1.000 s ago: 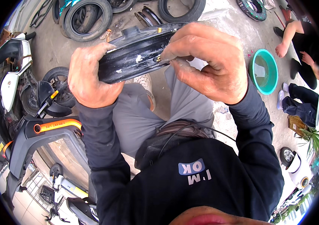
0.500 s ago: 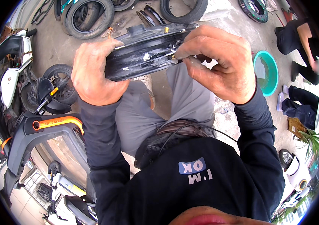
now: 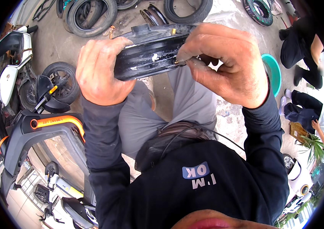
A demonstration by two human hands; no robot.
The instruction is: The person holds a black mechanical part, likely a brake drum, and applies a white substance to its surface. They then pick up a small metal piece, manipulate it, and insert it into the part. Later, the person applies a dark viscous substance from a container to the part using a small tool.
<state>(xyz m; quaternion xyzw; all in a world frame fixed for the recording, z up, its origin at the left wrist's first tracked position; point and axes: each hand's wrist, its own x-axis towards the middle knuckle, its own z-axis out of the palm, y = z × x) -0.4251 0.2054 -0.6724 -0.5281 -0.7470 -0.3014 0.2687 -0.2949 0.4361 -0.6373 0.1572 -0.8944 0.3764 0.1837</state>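
- Both hands have a tight grip on a black wheel rim (image 3: pixel 150 53), held up in front of the person's chest.
- Left hand (image 3: pixel 102 72) wraps around the left end of the rim, fingers curled shut over it.
- Right hand (image 3: pixel 226 65) holds the right end, and its thumb and first finger pinch at a small brass bit (image 3: pixel 176 61) on the rim's edge.
- Another little brass stem (image 3: pixel 173 31) sticks up from the top of the rim.
- White scuff marks show on the rim's dark side.
- Below the hands are the person's grey trousers (image 3: pixel 146 114) and dark top.
- Old tyres (image 3: pixel 89 17) lie on the ground past the rim.
- A scooter with an orange stripe (image 3: pixel 51 126) stands on the person's left side, close by.
- A green bowl (image 3: pixel 274 74) sits on the ground to the right, partly hidden by the right hand.
- Another person in dark clothes (image 3: pixel 303 49) is on the far right, well apart from the rim.
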